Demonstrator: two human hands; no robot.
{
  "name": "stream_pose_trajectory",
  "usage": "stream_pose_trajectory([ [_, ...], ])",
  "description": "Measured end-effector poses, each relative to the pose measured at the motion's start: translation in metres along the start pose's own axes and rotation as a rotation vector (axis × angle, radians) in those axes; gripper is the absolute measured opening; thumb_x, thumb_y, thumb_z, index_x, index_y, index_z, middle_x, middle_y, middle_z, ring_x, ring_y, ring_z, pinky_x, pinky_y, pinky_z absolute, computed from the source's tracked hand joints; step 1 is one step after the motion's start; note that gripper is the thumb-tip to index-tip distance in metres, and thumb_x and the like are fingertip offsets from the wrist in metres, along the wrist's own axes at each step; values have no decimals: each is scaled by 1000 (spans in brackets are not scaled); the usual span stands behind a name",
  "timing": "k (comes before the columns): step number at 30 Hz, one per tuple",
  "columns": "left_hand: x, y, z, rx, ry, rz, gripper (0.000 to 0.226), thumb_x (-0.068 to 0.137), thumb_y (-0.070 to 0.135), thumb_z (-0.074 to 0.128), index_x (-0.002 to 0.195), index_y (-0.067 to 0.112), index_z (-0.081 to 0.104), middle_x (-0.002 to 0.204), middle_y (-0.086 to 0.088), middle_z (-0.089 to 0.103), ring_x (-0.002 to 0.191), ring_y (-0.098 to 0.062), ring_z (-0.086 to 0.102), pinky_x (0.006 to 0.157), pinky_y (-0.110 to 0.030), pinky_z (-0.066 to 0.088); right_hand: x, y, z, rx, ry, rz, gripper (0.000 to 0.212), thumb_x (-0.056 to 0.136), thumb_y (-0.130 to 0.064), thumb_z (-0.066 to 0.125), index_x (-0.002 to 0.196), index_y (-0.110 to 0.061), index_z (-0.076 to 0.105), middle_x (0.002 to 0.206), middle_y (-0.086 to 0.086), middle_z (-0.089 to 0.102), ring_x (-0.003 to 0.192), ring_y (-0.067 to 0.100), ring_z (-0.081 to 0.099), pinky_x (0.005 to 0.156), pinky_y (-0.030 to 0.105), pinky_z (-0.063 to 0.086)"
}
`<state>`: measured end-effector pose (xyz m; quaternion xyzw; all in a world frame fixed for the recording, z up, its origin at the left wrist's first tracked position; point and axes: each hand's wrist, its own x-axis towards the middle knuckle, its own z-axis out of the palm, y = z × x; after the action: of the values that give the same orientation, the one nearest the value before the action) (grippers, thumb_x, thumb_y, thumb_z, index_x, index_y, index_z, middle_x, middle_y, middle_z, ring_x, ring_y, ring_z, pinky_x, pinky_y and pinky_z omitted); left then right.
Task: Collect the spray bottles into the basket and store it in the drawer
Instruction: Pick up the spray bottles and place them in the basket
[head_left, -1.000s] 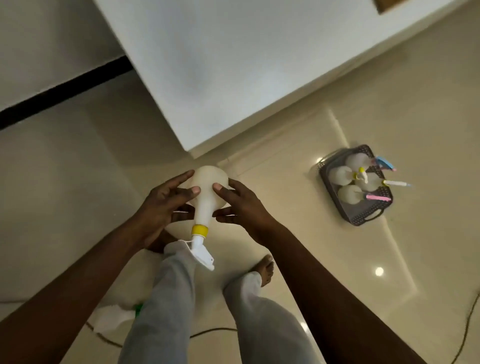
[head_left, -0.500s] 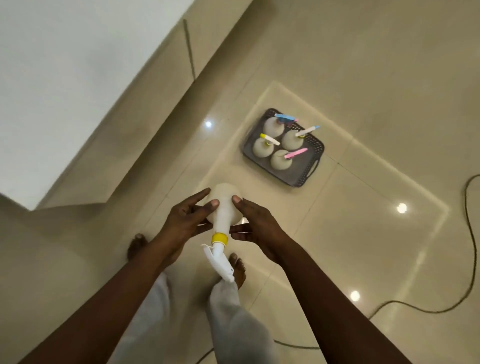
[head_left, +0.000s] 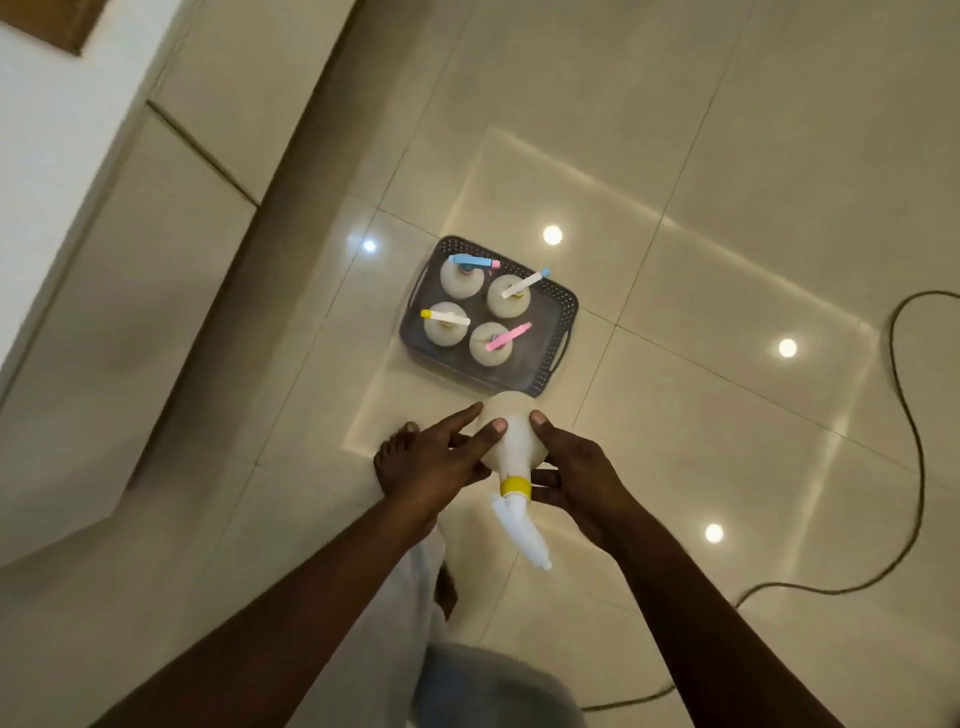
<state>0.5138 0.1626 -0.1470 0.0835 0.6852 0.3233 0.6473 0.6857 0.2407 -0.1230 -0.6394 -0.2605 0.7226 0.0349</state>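
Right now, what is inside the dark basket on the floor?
Four white spray bottles stand upright in the basket, their heads blue, white, yellow-tipped and pink. The basket floor beneath them is covered.

Showing no legible writing.
Looking over the white spray bottle (head_left: 511, 441) being held, the four bottles (head_left: 457, 283) standing in the dark basket (head_left: 566, 306) and the floor tiles (head_left: 727, 156), and finding no label, brand, number or sign clear enough for reading.

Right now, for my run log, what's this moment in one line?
held: yellow-collared spray bottle, left hand and right hand | basket: on floor, four bottles upright inside | pending: place bottle in basket
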Motion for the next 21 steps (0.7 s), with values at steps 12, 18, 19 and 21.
stream_pose_trajectory([
  [12, 122, 27, 116, -310, 148, -136, 43, 102, 38, 65, 138, 13, 66, 139, -12, 68, 117, -35, 71, 100, -53, 59, 135, -82, -104, -138, -45, 73, 42, 96, -41, 75, 129, -15, 74, 119, 20, 78, 94, 45, 79, 72, 41, 67],
  [18, 206, 4, 170, -367, 259, -112, 29, 108, 27, 53, 129, 10, 67, 139, -16, 67, 103, -10, 71, 87, -17, 58, 224, -107, -146, -408, -59, 95, 57, 97, -37, 75, 149, -21, 60, 133, 10, 70, 102, 36, 78, 90, 44, 66],
  [19, 222, 0, 178, -383, 299, -115, 29, 109, 25, 53, 129, 9, 67, 138, -16, 68, 99, -6, 70, 81, -12, 56, 238, -111, -150, -440, -66, 83, 56, 97, -35, 76, 149, -21, 60, 132, 12, 71, 98, 33, 78, 91, 45, 65],
  [21, 248, -5, 189, -477, 351, -129, 32, 107, 31, 56, 127, 10, 68, 136, -16, 69, 109, -21, 71, 98, -30, 58, 262, -118, -153, -487, -83, 58, 52, 97, -30, 76, 146, -19, 63, 131, 15, 72, 94, 31, 75, 95, 48, 63],
])
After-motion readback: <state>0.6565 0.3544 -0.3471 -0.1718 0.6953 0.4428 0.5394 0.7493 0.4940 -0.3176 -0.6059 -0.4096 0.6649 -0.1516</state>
